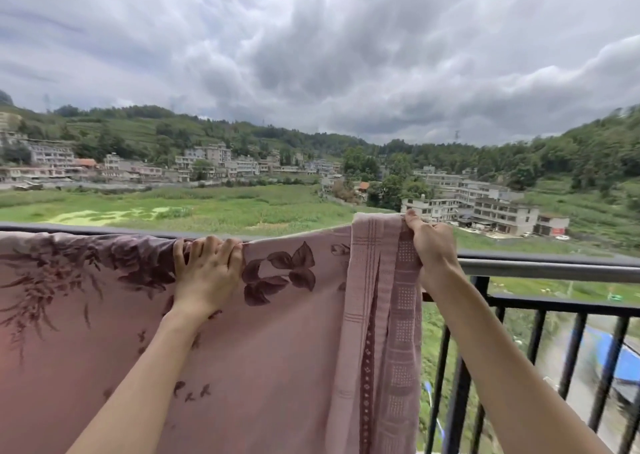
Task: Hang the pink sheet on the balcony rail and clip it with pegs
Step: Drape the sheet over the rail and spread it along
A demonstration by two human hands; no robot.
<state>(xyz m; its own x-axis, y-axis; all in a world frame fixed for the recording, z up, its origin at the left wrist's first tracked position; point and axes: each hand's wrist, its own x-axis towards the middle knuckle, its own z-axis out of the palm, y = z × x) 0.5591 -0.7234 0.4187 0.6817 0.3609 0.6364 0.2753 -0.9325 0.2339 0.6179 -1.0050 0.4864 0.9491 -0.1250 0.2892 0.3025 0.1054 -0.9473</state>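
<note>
Along the top of the balcony rail (554, 269), the pink sheet (277, 332) hung draped, covering the rail's left stretch and leaving the right end bare. The left hand (207, 270) pressed down on the fold, fingers curled over the rail top and closed on cloth. The right hand (431, 242) pinched the sheet's bunched right edge, lifted just above the rail. To finish well, that edge probably needed pulling rightward until flat, with the left hand anchoring the fold. The cloth showed dark floral prints and a woven banded border. 0 pegs were visible.
</note>
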